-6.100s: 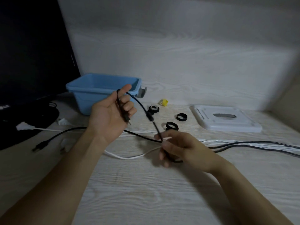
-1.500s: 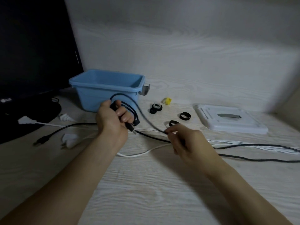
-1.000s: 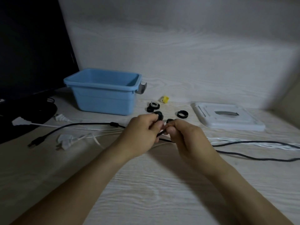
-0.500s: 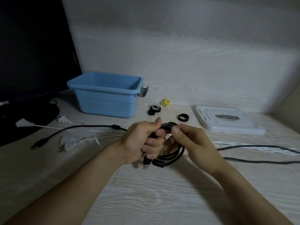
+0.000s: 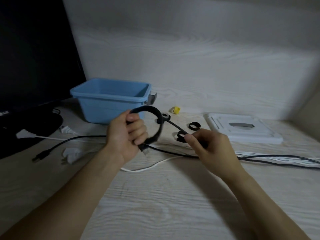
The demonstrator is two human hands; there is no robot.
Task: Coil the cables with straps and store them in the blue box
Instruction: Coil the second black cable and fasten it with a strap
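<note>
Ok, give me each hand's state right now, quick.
Left hand: closed around the coiled loops of thin black cable.
Right hand: pinching the same cable's loose end, stretched taut from the coil.

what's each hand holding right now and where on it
The left hand grips the coiled loops of the black cable at the lower left of the coil. The right hand pinches its straight run leading off the coil.

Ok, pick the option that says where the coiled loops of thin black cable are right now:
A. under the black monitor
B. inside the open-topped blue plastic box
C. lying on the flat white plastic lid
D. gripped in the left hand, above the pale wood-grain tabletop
D: the left hand grips the coiled loops of thin black cable above the tabletop, in front of the blue plastic box.
</note>
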